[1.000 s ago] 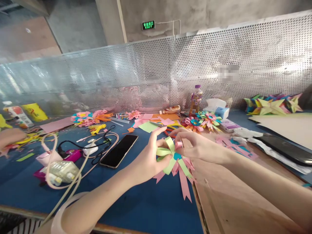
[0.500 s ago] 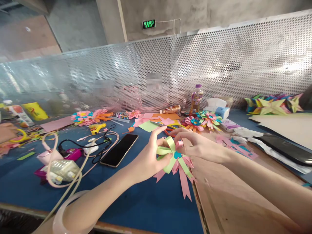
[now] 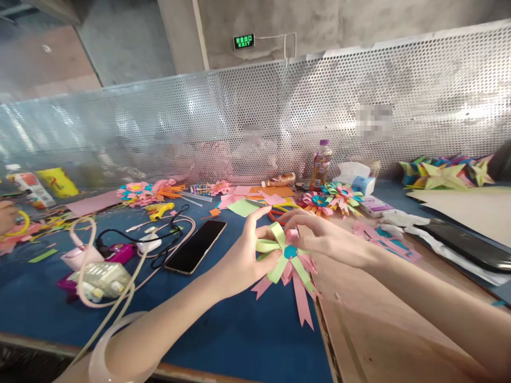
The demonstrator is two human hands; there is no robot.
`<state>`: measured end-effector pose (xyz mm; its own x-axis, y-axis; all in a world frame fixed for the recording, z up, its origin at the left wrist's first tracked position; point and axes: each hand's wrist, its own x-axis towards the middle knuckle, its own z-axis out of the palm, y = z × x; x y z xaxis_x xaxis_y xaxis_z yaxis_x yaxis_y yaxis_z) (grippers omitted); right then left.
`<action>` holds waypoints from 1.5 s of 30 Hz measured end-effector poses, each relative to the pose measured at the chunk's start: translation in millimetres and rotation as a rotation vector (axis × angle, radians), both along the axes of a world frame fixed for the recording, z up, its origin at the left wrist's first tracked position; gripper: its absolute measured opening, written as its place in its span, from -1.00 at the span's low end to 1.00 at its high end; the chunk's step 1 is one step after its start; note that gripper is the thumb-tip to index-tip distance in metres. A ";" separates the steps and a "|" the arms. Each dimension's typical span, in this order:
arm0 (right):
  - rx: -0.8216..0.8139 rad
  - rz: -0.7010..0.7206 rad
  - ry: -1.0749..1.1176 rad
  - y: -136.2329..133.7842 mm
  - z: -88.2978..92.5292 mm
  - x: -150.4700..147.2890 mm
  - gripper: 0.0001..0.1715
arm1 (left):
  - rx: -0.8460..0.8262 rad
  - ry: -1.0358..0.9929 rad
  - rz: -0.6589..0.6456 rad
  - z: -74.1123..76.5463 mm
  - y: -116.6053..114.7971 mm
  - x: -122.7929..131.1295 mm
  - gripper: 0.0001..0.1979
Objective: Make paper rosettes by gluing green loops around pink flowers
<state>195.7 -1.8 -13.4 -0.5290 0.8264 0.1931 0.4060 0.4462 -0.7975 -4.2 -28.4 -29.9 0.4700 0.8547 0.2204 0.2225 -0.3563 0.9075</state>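
Observation:
A paper flower [image 3: 290, 252] with looped light-green petals, pink strips and a blue centre is between my hands, above the blue table near a cardboard edge. My left hand [image 3: 249, 258] grips its green petals from the left, thumb in front. From the right, my right hand [image 3: 323, 236] reaches over the flower, fingers bent and closed around a small curled pink paper strip [image 3: 293, 234] just above the blue centre. Part of its fingertips is hidden. Pink notched tails [image 3: 302, 303] hang below the flower.
A phone [image 3: 196, 246] lies left of my hands, beside tangled cables and a power strip [image 3: 106, 279]. Finished paper flowers [image 3: 341, 197], a drink bottle [image 3: 320, 165] and coloured paper [image 3: 241, 206] are behind. Another person's hand [image 3: 7, 215] holds yellow scissors at far left.
My right fingers have lifted slightly, and the blue centre shows more fully. My left hand keeps its place on the flower. The other person's hand has moved left.

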 end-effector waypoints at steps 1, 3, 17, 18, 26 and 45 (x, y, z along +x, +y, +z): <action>-0.019 -0.001 0.013 0.2 1.0 0.8 -0.74 | -0.002 0.005 0.010 0.3 0.1 -0.2 -0.35; -0.046 -0.004 0.025 0.5 2.6 1.9 -0.70 | 0.001 0.016 0.020 0.9 0.2 -0.6 -0.36; 0.039 0.004 -0.002 -0.1 0.3 -0.6 -0.86 | -0.005 -0.008 -0.001 0.5 0.5 -0.5 -0.33; 0.041 0.002 0.000 -0.4 0.6 -1.0 -0.87 | -0.005 -0.012 -0.002 0.7 0.4 -0.4 -0.33; 0.037 -0.032 -0.030 -3.2 1.6 -3.4 -0.81 | 0.001 0.010 0.002 1.7 -0.3 -0.4 -0.34; 0.098 0.006 -0.032 -0.7 -3.9 -4.5 -0.88 | 0.032 -0.025 -0.038 0.9 -0.4 1.1 -0.34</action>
<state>191.2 -2.5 -17.3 -0.5409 0.8013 0.2556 0.4280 0.5239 -0.7364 -3.1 -28.8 -29.0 0.4962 0.8286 0.2593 0.1856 -0.3930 0.9006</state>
